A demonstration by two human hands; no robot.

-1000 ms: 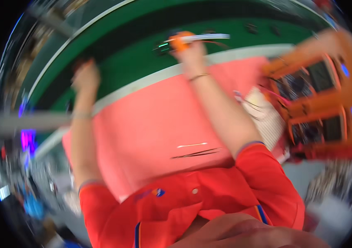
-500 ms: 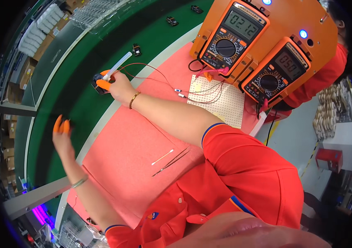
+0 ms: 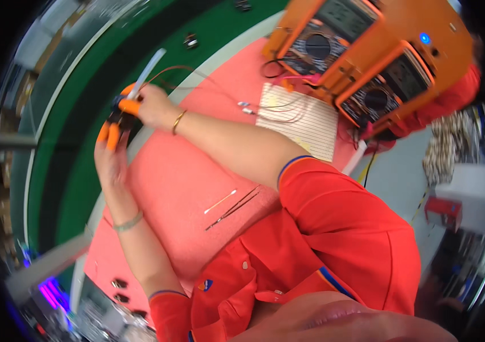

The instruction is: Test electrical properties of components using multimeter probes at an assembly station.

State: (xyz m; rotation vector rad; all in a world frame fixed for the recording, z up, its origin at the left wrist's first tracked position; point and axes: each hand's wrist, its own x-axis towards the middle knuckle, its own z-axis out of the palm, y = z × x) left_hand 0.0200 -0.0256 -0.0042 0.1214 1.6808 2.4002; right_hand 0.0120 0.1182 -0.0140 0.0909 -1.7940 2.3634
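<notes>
A curved green conveyor belt [image 3: 65, 171] sweeps from the near left to the far side, bordering a pink mat [image 3: 162, 176]. At the far right, an orange stand [image 3: 402, 25] holds two digital multimeters [image 3: 378, 101], side by side and tilted. On the right, a red bin [image 3: 443, 212] sits on the floor, its contents too blurred to tell. A white ruled-looking sheet [image 3: 311, 122] lies by the stand, thin wires crossing it.

The right hand [image 3: 159, 108], in orange finger cots, pinches a translucent white tube [image 3: 150, 68] with its fingers close together. The left hand [image 3: 108, 162] has two cot-covered fingers slightly parted at a small black device [image 3: 117, 117]; blur hides whether they grip it. That device is between both hands, over the belt's near edge. Tweezers [image 3: 231, 210] and, just beside them, a cotton swab [image 3: 219, 202] lie on the mat.
</notes>
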